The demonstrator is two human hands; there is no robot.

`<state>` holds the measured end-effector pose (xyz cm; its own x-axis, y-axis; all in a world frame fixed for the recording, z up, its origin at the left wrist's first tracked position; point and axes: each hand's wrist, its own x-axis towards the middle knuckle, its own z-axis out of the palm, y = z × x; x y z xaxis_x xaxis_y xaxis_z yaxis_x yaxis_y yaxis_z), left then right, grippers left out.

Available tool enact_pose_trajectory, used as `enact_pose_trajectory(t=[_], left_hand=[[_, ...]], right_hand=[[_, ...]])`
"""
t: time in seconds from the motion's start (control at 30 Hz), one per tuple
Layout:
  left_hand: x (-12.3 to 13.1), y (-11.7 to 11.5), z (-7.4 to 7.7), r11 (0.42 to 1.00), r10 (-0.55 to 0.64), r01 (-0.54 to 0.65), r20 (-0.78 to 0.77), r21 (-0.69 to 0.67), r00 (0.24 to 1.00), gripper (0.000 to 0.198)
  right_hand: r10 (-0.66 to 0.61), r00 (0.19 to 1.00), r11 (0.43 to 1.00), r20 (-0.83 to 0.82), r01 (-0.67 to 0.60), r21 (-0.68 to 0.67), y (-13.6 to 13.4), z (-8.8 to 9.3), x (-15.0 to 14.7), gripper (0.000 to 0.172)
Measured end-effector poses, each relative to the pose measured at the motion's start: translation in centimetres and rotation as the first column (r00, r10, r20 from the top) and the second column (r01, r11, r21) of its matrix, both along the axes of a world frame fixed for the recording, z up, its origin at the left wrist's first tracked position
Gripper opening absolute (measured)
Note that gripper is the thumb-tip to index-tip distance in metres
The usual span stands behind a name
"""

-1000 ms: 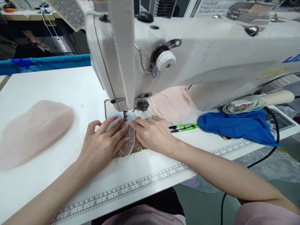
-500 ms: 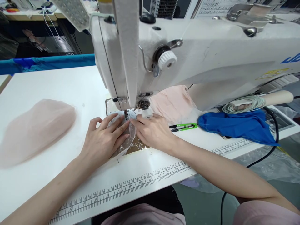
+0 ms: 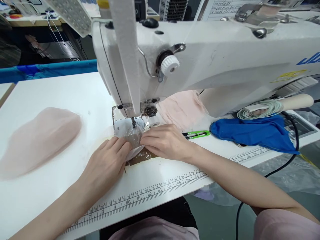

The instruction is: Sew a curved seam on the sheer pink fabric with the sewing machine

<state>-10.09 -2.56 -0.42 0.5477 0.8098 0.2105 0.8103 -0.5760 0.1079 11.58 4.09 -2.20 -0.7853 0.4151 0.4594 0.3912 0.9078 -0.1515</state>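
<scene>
A small piece of sheer whitish fabric (image 3: 135, 152) lies in front of the presser foot (image 3: 134, 124) of a white sewing machine (image 3: 200, 56). On its left side my left hand (image 3: 108, 158) has its fingers curled together, gripping the fabric. My right hand (image 3: 166, 141) pinches the fabric's right edge, thumb and fingertips pressed together. A folded flap of the cloth shows between both hands; the fingertips partly hide the rest. The metal needle plate (image 3: 120, 125) is visible behind my left fingers.
Sheer pink fabric pieces (image 3: 42, 140) lie on the left of the white table. Folded pink cloth (image 3: 182, 108) sits under the machine arm. Green thread snips (image 3: 198, 134) and a blue cloth (image 3: 252, 133) are to the right. A printed ruler (image 3: 140, 198) runs along the front edge.
Both hands have drawn back from the presser foot toward me. My left fingers, spread flat on the fabric before, are now curled on it. The presser foot and needle plate show more.
</scene>
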Motion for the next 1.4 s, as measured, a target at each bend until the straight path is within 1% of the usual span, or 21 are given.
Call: enact_pose_trajectory(t=[0.03,0.1,0.17,0.2,0.27,0.33,0.47,0.57,0.67,0.73,0.8,0.87,0.93,1.0,1.07,1.17,1.27,1.4], left_hand=[[-0.1,0.4,-0.3,0.999,0.036,-0.035,0.026,-0.021,0.999,0.026],[-0.3,1.3,-0.7,0.987,0.117,-0.103,0.111,-0.124,0.987,0.029],[-0.4,2.1,-0.7,0.967,0.173,-0.127,0.203,-0.221,0.964,0.031],[-0.4,2.4,-0.5,0.961,0.185,-0.126,0.234,-0.247,0.954,0.033],[-0.3,2.8,-0.1,0.957,0.183,-0.113,0.251,-0.268,0.951,0.034],[-0.3,3.2,0.3,0.954,0.16,-0.091,0.228,-0.284,0.96,0.036],[-0.6,3.7,0.2,0.959,0.105,-0.032,0.245,-0.283,0.964,0.038],[-1.1,3.8,-0.3,0.967,0.071,0.003,0.28,-0.256,0.957,0.038],[-1.2,3.4,-0.7,0.987,-0.008,0.048,0.251,-0.153,0.968,0.034],[-1.1,2.8,-0.9,0.998,-0.057,0.062,0.173,-0.029,0.983,0.031],[-0.8,2.1,-0.9,0.989,-0.096,0.087,0.069,0.12,0.993,0.026],[-0.5,1.5,-0.9,0.957,-0.136,0.14,-0.033,0.255,0.99,0.021],[-0.3,1.0,-0.8,0.924,-0.158,0.189,-0.118,0.333,0.98,0.021],[-0.4,0.7,-0.8,0.919,-0.157,0.208,-0.174,0.335,0.972,0.028],[-0.5,0.5,-0.9,0.933,-0.16,0.209,-0.183,0.292,0.97,0.033],[-0.9,0.6,-1.2,0.95,-0.176,0.201,-0.123,0.237,0.977,0.038],[-1.1,0.7,-1.4,0.954,-0.191,0.202,-0.071,0.219,0.979,0.038],[-1.2,0.9,-1.4,0.956,-0.187,0.2,-0.079,0.217,0.979,0.037]], right_hand=[[-0.002,0.999,0.999,-0.04,0.0,-0.05,0.1,-0.1,0.0,0.022],[-0.02,0.993,0.99,-0.119,0.003,-0.143,0.2,-0.3,0.0,0.02],[-0.069,0.98,0.979,-0.186,0.03,-0.204,0.2,-0.5,-0.1,0.019],[-0.105,0.972,0.974,-0.211,0.057,-0.221,0.2,-0.6,-0.2,0.02],[-0.176,0.954,0.964,-0.243,0.118,-0.238,0.3,-0.7,-0.3,0.021],[-0.22,0.942,0.957,-0.255,0.158,-0.242,0.2,-0.7,-0.5,0.022],[-0.244,0.939,0.953,-0.24,0.186,-0.241,0.2,-0.6,-0.5,0.021],[-0.22,0.947,0.959,-0.232,0.167,-0.23,0.1,-0.5,-0.4,0.022],[-0.164,0.969,0.973,-0.184,0.129,-0.189,0.0,-0.2,-0.2,0.023],[-0.13,0.985,0.983,-0.111,0.113,-0.145,-0.2,0.2,0.0,0.024],[-0.102,0.994,0.993,-0.039,0.1,-0.065,-0.5,0.6,0.1,0.025],[-0.086,0.996,0.995,0.007,0.086,0.043,-0.7,0.8,0.1,0.026],[-0.064,0.998,0.99,0.024,0.061,0.127,-0.9,0.8,0.1,0.027],[-0.037,0.999,0.986,0.029,0.032,0.166,-0.9,0.7,0.0,0.028],[-0.017,0.999,0.984,0.032,0.011,0.176,-0.9,0.5,-0.1,0.028],[-0.014,0.999,0.986,0.032,0.008,0.165,-0.9,0.3,-0.1,0.028],[-0.011,1.0,0.989,0.027,0.007,0.145,-0.9,0.2,-0.1,0.028],[-0.024,0.999,0.989,0.026,0.02,0.144,-0.8,0.0,-0.1,0.028]])
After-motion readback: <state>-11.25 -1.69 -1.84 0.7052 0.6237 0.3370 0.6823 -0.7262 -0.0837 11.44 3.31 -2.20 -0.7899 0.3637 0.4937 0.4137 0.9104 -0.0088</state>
